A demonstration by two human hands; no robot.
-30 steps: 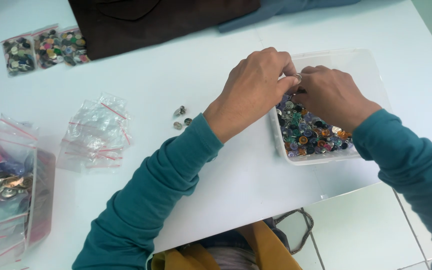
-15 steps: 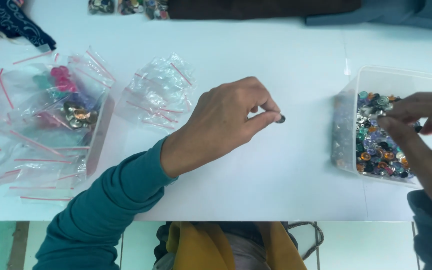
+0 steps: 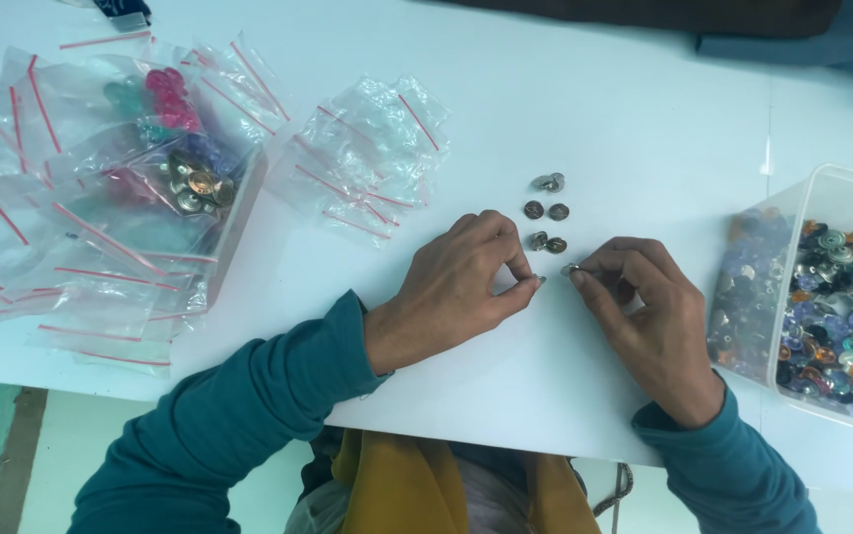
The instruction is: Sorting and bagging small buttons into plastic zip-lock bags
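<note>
A view from above shows two hands in teal sleeves working on a white bench (image 3: 644, 109). The left hand (image 3: 461, 287) sits near the middle, its thumb and forefinger pinched together at the tips; whether anything tiny lies between them cannot be told. Just beside it, at three o'clock, the right hand (image 3: 649, 307) pinches a small silvery button (image 3: 570, 268) between thumb and forefinger, the grip clamped on it right at the bench surface. The two pinches are close but apart.

At twelve o'clock from the fingertips lies a small cluster of loose buttons (image 3: 547, 213), five dull metal pieces set in a rough column on the bench, near the hands without touching them.

At three o'clock, beyond the right hand, stands a clear plastic tub (image 3: 837, 188) filled with mixed buttons in blue, green, orange and silver. At eleven o'clock from the left hand lies a pile of empty clear bags (image 3: 367, 158) with red zip strips. At nine to ten o'clock, a larger heap of filled bags (image 3: 100, 198) holds pink, green and coppery pieces. Dark cloth (image 3: 703, 15) lies along the far edge at twelve o'clock.
</note>
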